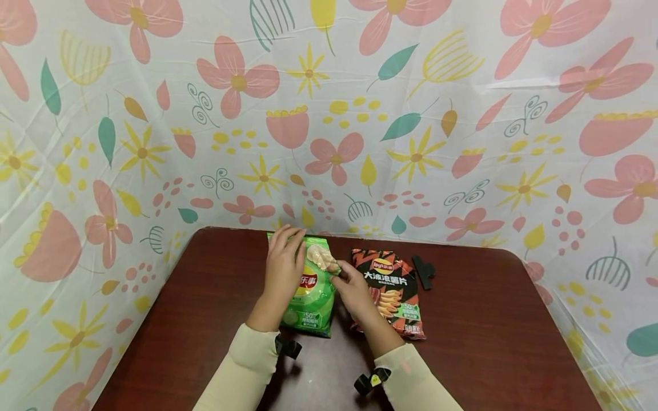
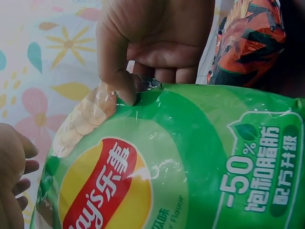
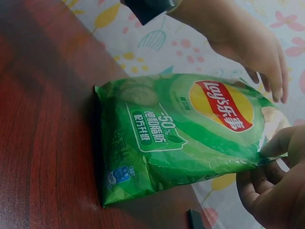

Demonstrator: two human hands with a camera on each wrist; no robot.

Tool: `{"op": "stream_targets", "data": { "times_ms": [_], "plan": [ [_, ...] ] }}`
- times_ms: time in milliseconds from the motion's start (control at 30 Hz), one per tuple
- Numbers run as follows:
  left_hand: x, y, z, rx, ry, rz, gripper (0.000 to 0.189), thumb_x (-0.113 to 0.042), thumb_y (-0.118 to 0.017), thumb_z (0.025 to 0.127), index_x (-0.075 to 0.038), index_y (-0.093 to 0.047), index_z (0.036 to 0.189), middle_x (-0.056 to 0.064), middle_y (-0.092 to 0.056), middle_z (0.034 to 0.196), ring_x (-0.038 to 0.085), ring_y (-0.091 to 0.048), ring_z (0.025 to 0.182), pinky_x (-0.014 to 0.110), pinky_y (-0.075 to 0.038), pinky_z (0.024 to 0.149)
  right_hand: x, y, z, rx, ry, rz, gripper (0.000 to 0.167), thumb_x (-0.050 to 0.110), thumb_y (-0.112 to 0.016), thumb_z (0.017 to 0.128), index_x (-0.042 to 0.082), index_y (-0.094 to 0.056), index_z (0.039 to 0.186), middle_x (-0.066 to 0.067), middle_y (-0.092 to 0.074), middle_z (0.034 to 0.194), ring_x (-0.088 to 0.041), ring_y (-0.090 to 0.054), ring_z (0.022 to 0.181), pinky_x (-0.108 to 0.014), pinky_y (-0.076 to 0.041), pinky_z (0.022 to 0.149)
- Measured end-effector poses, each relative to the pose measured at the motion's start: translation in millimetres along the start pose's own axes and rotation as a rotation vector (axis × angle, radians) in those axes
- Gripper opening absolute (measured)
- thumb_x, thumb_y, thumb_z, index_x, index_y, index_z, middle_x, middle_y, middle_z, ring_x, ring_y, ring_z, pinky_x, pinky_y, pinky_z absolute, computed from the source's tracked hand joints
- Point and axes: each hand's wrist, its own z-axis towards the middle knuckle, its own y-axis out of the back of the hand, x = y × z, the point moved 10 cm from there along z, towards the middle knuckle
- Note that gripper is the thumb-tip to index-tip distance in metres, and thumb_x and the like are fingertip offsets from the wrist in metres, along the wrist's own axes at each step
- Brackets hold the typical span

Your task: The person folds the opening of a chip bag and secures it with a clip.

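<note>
Centrally, low in the head frame, a glossy green foil Lay's bag (image 1: 315,299) was over a dark red-brown wooden surface (image 1: 478,325). Right hand (image 1: 354,290): grip pinched the bag's upper right edge between thumb and fingers. Left hand (image 1: 283,265): grip loosely spread at the bag's upper left; contact could not be told. Right of centre lay a black-and-red foil chip bag (image 1: 386,278), a small black object (image 1: 423,273) just beside it.
</note>
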Motion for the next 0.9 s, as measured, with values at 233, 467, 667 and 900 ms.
{"op": "stream_targets", "data": {
  "times_ms": [233,467,667,900],
  "plan": [
    [-5.1,-8.8,3.6,0.069,-0.007,0.092,0.028,-0.016,-0.066,0.099,-0.007,-0.072,0.125,0.009,-0.069,0.126,0.033,-0.048,0.14,0.059,-0.027,0.121,0.2,-1.8,-0.3,0.022,0.012,0.017,0.034,0.0,-0.053,0.1,0.007,-0.063,0.132,-0.016,-0.066,0.124,-0.011,-0.062,0.093,-0.033,-0.051,0.077],
    [-6.0,-16.6,4.3,0.128,0.009,0.095,0.029,-0.018,-0.063,0.101,-0.01,-0.071,0.127,0.006,-0.07,0.127,0.031,-0.046,0.142,0.065,-0.017,0.123,-0.1,-0.8,0.0,0.008,0.03,0.024,0.03,-0.001,-0.054,0.099,0.007,-0.065,0.126,-0.014,-0.066,0.122,-0.016,-0.06,0.102,-0.03,-0.049,0.081],
    [-7.8,-16.1,5.4,0.121,0.004,0.076,0.027,-0.017,-0.065,0.099,-0.009,-0.072,0.124,0.008,-0.07,0.121,0.032,-0.049,0.139,0.066,-0.016,0.122,0.4,-0.8,-0.7,0.012,0.035,0.018,0.029,-0.001,-0.054,0.098,0.006,-0.065,0.124,-0.015,-0.065,0.123,-0.017,-0.061,0.104,-0.03,-0.05,0.081],
    [-9.5,-14.8,6.0,0.1,-0.011,0.041,0.024,-0.014,-0.068,0.098,-0.008,-0.074,0.12,0.011,-0.068,0.116,0.033,-0.052,0.134,0.067,-0.024,0.119,0.7,-1.4,-1.0,0.014,0.039,0.01,0.024,0.005,-0.058,0.101,0.006,-0.064,0.124,-0.015,-0.064,0.124,-0.02,-0.062,0.112,-0.034,-0.053,0.088]
  ]
}}
